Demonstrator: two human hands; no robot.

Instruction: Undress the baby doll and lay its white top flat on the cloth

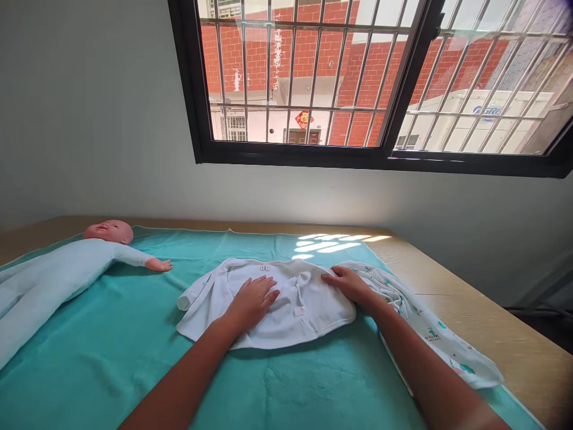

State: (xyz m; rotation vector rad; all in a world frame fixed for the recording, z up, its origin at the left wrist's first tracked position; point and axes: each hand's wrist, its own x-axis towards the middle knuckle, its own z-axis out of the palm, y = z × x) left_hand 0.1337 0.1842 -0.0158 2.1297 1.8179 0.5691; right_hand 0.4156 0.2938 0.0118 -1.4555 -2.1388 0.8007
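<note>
Resting on a white shirt (290, 325), left hand (253, 303) loosely spread, right hand (351, 285) touching its edge, cannot tell if pinching

- The left hand (254, 301) lies palm down, its palm out of sight against the white garment (290, 313); the left forearm (192, 364) covers part of the hem.
- The right hand (351, 283) hides its own palm, so its hold on the garment's edge cannot be told.
- The right forearm (416, 346) covers a stretch of the patterned cloth (447, 343), whose smallest prints are indistinct.
- The neck label (265, 268) is too small to read.
- The left edge cuts off the doll's (67, 272) legs.
- The bottom edge crops both forearms and the green sheet (286, 388).
- The window (290, 154) runs past the top.
</note>
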